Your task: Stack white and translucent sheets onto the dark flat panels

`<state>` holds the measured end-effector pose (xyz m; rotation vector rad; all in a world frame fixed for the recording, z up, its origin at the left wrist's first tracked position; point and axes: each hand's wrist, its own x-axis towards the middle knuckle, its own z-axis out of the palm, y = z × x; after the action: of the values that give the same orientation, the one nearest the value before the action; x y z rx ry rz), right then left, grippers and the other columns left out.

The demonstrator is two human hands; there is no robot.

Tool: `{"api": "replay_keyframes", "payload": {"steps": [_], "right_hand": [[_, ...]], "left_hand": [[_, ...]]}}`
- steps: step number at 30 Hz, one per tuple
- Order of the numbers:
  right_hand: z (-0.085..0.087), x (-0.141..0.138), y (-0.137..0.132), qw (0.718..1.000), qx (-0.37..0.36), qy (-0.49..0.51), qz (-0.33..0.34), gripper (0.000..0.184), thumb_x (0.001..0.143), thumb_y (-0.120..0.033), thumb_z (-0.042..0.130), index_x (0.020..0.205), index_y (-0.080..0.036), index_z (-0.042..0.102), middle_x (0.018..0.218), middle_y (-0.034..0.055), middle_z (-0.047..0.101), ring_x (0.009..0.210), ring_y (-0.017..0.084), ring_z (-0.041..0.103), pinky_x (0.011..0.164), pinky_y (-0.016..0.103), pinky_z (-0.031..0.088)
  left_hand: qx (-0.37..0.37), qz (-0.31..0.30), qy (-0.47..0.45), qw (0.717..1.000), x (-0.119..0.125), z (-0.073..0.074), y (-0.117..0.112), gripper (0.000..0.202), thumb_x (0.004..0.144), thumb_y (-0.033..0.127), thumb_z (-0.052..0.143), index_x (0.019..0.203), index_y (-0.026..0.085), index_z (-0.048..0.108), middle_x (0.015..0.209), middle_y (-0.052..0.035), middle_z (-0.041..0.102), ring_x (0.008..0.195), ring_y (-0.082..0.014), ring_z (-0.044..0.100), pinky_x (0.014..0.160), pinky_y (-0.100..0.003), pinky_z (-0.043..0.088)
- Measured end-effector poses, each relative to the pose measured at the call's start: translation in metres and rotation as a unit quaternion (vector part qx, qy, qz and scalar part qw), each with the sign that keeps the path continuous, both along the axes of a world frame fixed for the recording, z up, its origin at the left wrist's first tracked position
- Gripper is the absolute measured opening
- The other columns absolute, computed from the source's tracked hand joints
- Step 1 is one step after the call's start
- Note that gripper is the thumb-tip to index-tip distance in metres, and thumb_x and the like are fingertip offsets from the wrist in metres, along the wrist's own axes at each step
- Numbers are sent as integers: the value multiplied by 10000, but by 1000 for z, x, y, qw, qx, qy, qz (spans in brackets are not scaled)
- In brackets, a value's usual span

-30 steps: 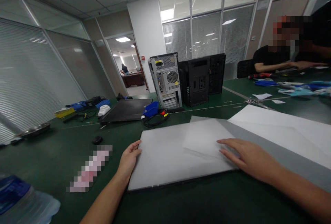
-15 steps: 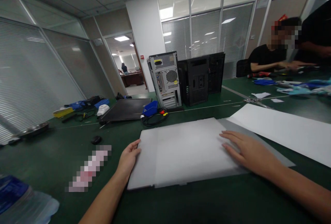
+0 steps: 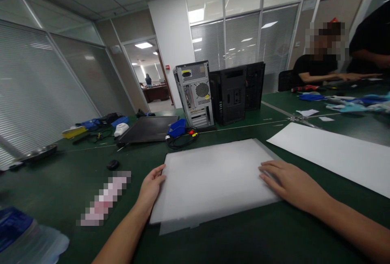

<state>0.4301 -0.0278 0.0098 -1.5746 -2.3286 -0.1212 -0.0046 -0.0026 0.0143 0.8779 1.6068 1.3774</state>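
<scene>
A flat, thin rectangular panel with a dark edge, covered in white, lies on the green table; a translucent sheet [image 3: 213, 178] is spread over it. The sheet overhangs the panel at the front edge and at the right. My left hand [image 3: 151, 187] grips the panel's left edge, thumb on top and fingers along the side. On the sheet's right side lies my right hand [image 3: 284, 178], fingers stretched out and slightly apart. What is under the sheet is mostly hidden.
A large white sheet [image 3: 332, 154] lies at right. Behind stand a computer case [image 3: 195, 93] and a black case [image 3: 230, 95]. A black panel [image 3: 149, 129], a blue tray [image 3: 177, 127] with cables, a black mouse [image 3: 113, 165] and a water bottle [image 3: 33, 239] are leftward. A person [image 3: 319, 67] sits far right.
The translucent sheet has slid left over the panel, so less sticks out at right and more hangs past the front edge. My right hand has shifted slightly; my left hand stays put.
</scene>
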Motion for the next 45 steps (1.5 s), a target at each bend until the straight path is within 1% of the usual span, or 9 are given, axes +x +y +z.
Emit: {"api": "replay_keyframes", "payload": {"steps": [6,14,21,24,28,31,34,41,45], "right_hand": [[-8,3,2,1000,2,-15,8,556,893,-587,372,1294,-254,565,1337,55,537,1218,270,501,1039,497,399],[-5,-7,-4,996,-57,-23,69,579,889,-602,379,1387,-315,454,1459,5,394,1343,258,360,1112,491,307],[-1,0,0,994,-61,-5,85,531,908,-559,374,1385,-337,447,1449,-18,411,1343,232,361,1111,472,313],[-7,23,16,999,-15,3,39,537,898,-557,389,1360,-302,486,1407,11,468,1322,244,388,1097,480,322],[-21,87,43,993,58,-23,-102,618,856,-588,427,1346,-222,509,1389,95,478,1300,316,397,1054,526,338],[-29,135,53,977,46,-30,-206,720,838,-613,427,1338,-102,510,1324,224,501,1208,389,470,936,520,421],[-29,157,51,971,4,-9,-240,795,844,-655,374,1301,-22,523,1228,275,556,1077,387,565,823,481,473],[-7,122,39,965,-7,-13,-262,544,928,-486,277,1219,-149,589,1002,188,671,741,282,648,586,398,464],[1,74,26,978,36,-26,-204,513,942,-452,272,1272,-171,547,1049,154,671,787,274,656,669,424,502]], "left_hand": [[1,-10,-5,1000,-3,-5,3,410,710,17,581,1077,179,667,1180,-71,678,983,-153,650,898,-253,461],[12,-20,-38,999,-4,-8,4,417,700,8,573,1079,164,649,1099,-77,703,744,-126,669,770,-255,506],[15,-25,-50,998,-2,-5,2,533,630,-70,530,1094,168,638,1066,-74,704,780,-132,669,709,-227,502],[10,-31,-49,998,-1,-2,0,578,605,-75,513,1118,166,627,1054,-71,702,778,-142,670,666,-225,500],[5,-11,-22,1000,2,3,-3,539,599,-59,519,1068,164,661,1023,-61,707,794,-143,664,681,-220,495],[2,7,4,1000,2,5,-3,484,616,-43,538,1029,160,686,1022,-67,703,862,-150,658,747,-223,490],[0,9,9,1000,2,5,-2,460,632,-34,547,1026,155,690,1025,-75,700,908,-160,655,808,-241,485],[-4,21,22,1000,3,7,-3,430,642,-24,561,1001,166,703,1051,-80,702,975,-180,650,878,-272,475],[-10,11,25,1000,3,7,-4,425,668,-8,553,1026,169,696,1073,-74,698,960,-169,656,842,-249,488]]}}
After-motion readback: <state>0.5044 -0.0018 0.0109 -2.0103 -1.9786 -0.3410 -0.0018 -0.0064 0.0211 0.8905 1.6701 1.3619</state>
